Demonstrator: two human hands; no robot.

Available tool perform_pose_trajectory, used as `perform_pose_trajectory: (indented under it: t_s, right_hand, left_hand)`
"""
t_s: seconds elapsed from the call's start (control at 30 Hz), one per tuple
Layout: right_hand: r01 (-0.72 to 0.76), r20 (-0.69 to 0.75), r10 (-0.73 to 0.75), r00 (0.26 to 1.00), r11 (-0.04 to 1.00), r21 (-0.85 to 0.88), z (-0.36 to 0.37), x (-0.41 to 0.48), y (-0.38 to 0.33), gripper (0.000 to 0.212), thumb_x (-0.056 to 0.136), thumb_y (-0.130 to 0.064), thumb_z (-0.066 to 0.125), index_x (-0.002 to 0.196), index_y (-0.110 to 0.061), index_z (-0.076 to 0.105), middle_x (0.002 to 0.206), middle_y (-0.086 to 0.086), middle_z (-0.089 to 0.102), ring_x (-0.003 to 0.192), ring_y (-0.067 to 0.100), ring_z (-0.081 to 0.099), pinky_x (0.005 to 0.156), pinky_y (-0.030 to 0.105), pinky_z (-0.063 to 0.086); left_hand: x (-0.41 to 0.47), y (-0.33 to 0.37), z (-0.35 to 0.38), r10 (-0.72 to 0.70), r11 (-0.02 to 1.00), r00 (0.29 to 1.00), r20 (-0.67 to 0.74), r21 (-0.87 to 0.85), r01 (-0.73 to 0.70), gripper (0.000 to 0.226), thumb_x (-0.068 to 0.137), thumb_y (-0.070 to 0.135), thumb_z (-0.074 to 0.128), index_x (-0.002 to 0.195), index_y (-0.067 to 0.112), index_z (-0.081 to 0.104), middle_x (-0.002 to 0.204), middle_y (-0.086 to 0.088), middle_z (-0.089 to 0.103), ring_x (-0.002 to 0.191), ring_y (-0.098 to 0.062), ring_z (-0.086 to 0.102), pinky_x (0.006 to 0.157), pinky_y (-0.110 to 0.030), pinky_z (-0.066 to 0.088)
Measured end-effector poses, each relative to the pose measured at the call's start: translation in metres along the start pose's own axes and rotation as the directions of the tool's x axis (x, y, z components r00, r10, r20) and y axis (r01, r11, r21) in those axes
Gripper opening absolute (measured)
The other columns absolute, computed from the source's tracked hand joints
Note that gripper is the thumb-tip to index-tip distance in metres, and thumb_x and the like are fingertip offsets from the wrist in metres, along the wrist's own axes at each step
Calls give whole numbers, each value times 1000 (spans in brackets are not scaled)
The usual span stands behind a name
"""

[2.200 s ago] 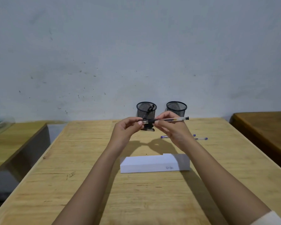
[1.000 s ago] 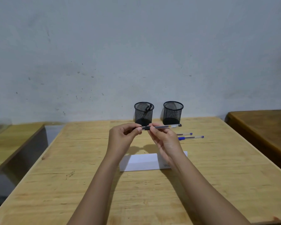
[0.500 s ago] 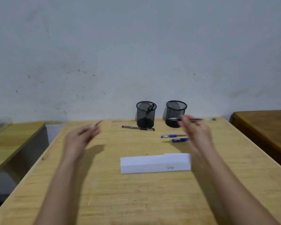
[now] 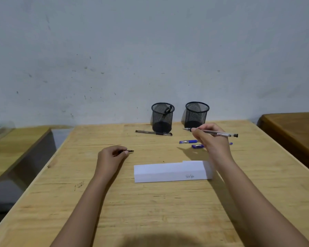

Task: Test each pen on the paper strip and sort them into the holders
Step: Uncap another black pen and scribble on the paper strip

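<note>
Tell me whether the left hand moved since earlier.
Yes: the left hand, pinching a dark pen cap, moved left and nearer, away from the left black mesh holder.

Right hand [image 4: 210,139], right of centre, pinches an uncapped clear pen [image 4: 219,133], tip pointing frame-left. Left hand [image 4: 111,155], left of centre, holds a small dark cap [image 4: 129,151] low over the table [image 4: 150,202]. A paper strip [image 4: 169,171] lies below centre, with scribbles near its right end. Two mesh holders stand at the far edge: one holder [image 4: 162,117] has a dark pen inside, and the other holder [image 4: 196,114] is right of it. A black pen [image 4: 153,133] lies in front.
</note>
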State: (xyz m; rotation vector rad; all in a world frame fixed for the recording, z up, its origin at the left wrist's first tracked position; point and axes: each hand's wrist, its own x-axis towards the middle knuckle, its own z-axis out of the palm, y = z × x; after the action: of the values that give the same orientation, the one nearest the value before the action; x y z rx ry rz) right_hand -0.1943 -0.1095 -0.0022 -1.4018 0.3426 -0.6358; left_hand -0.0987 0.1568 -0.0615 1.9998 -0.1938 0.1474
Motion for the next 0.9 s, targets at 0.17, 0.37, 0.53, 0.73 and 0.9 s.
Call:
perform_pose_trajectory:
  t_s: [0.17,0.37,0.53,0.73,0.9]
  right_hand:
    - [-18,68,23,997,997,-72,5,-4,0,12,76,-7,72,79,-16,64,83,11,69,81,23,65,79,40,49]
    - [-28,100,31,994,999,-32,-3,-11,-1,8,81,-6,67,84,-12,71,88,13,71,90,28,67,90,39,50]
    - [67,69,-61,996,994,-84,-16,-22,-6,13,73,-4,74,85,-7,71,80,4,71,68,5,65,64,16,52]
    - [58,64,-54,996,997,-54,-28,-29,-5,11,74,1,72,81,-4,66,83,12,69,74,16,67,74,25,54]
    - [44,142,-38,989,998,-41,-29,-34,0,11,75,4,69,78,-5,63,76,9,66,75,21,66,72,22,55]
  left_hand:
    - [2,4,5,40,988,999,28,145,-43,20,82,16,70,100,7,70,100,-3,67,96,-16,60,83,-23,43]
    - [-15,54,12,284,944,958,-46,191,-270,28,89,24,61,114,9,64,120,-4,63,99,-16,56,86,-25,41]
    - [-68,89,45,523,791,807,274,197,-579,32,89,28,55,114,12,65,120,-1,65,112,-12,56,96,-16,35]
    - [-92,72,78,582,635,693,425,294,-714,30,93,24,48,120,16,60,136,1,54,129,-12,45,108,-22,27]
    - [-84,58,93,528,560,654,542,357,-748,38,95,25,45,132,13,49,145,-5,45,137,-18,36,114,-31,23]
